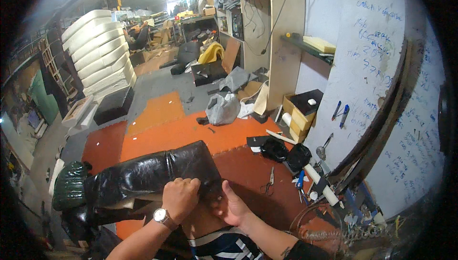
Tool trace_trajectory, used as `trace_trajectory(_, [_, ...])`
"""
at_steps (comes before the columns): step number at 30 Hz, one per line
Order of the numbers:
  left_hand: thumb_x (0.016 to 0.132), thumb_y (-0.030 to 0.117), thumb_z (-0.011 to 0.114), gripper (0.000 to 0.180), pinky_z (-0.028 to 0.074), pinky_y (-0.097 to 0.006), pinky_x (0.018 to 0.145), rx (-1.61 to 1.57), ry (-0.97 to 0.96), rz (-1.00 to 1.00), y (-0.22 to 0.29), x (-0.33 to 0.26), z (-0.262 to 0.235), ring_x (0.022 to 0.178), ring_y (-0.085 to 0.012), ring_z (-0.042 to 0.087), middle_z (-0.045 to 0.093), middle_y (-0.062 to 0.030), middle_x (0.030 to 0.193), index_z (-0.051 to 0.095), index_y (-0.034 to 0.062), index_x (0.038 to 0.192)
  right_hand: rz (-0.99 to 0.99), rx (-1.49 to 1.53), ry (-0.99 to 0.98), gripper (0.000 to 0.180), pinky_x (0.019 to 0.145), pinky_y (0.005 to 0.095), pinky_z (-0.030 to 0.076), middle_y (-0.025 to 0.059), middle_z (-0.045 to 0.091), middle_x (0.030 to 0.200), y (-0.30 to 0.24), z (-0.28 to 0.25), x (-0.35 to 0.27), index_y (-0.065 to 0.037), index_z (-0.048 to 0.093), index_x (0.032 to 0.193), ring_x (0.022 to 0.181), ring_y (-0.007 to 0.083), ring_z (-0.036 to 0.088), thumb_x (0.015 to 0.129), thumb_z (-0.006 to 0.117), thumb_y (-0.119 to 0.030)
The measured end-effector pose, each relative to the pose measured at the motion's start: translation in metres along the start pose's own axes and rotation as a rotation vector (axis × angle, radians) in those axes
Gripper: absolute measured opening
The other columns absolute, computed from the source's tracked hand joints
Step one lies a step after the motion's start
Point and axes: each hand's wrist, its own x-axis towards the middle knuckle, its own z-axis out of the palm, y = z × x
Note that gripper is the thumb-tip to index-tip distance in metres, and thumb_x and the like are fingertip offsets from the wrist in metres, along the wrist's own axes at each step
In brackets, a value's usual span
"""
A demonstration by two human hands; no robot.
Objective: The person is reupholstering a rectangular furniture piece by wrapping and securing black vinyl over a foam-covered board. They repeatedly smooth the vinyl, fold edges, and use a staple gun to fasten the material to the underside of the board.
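Note:
A long, boxy cushion [143,170] covered in shiny black leather lies across the work surface in front of me, with a seam across its top. At its near edge my left hand [180,198], with a wristwatch above it, is closed in a fist on the leather. Close by on the right, my right hand [233,207] has its thumb up and its fingers curled against the cushion's right end. Some of those fingertips are hidden. Beneath the near edge a brownish underside shows. A dark green ribbed padded piece [70,185] adjoins the cushion's left end.
Scissors [270,182] lie right of the cushion on the reddish-orange mats [248,162]. Farther right are black bundles [286,152], blue-handled pliers [300,183] and a wooden box [298,117]. A grey plastic bag [223,108] sits beyond. White foam cushions [102,52] are stacked at back left.

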Motion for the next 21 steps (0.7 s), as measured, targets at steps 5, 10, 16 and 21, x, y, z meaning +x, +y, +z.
trace_trajectory(5, [0.075,0.013,0.07,0.008,0.058,-0.046,0.07,-0.012,-0.014,-0.055,-0.001,-0.001,0.0,0.083,-0.0325,0.072,0.073,-0.0103,0.081,0.065,0.0098,0.08,-0.206,-0.135,0.131,0.028,0.061,0.0238,0.045,-0.0056,0.064,0.091,0.004,0.005,0.024,-0.019,0.067,0.11,0.075,0.0094,0.056,0.098,0.076,-0.043])
trace_trajectory(10, [0.076,0.014,0.069,0.008,0.055,-0.045,0.065,0.022,0.084,-0.032,0.001,-0.009,0.009,0.078,-0.0306,0.071,0.069,-0.008,0.078,0.063,0.0114,0.081,-0.373,-0.224,0.19,0.033,0.056,0.0236,0.037,-0.0077,0.05,0.072,0.01,0.013,0.008,-0.02,0.055,0.084,0.063,0.0055,0.047,0.099,0.078,-0.039])
trace_trajectory(16, [0.072,0.014,0.068,0.012,0.048,-0.042,0.06,0.075,0.245,0.099,0.0,-0.012,0.023,0.069,-0.0252,0.062,0.055,-0.003,0.071,0.059,0.0153,0.08,-0.522,-0.503,0.186,0.03,0.06,0.0242,0.038,-0.0073,0.052,0.075,0.013,-0.016,0.017,-0.017,0.058,0.088,0.066,0.0057,0.047,0.102,0.075,-0.037])
trace_trajectory(21, [0.085,0.016,0.067,0.006,0.05,-0.041,0.063,0.089,0.109,0.049,-0.003,0.001,0.017,0.073,-0.0266,0.064,0.06,-0.002,0.075,0.061,0.0146,0.085,-0.73,-0.63,0.117,0.028,0.072,0.0264,0.045,-0.0036,0.064,0.089,0.008,-0.025,0.056,-0.009,0.066,0.099,0.08,0.0074,0.055,0.105,0.07,-0.036])
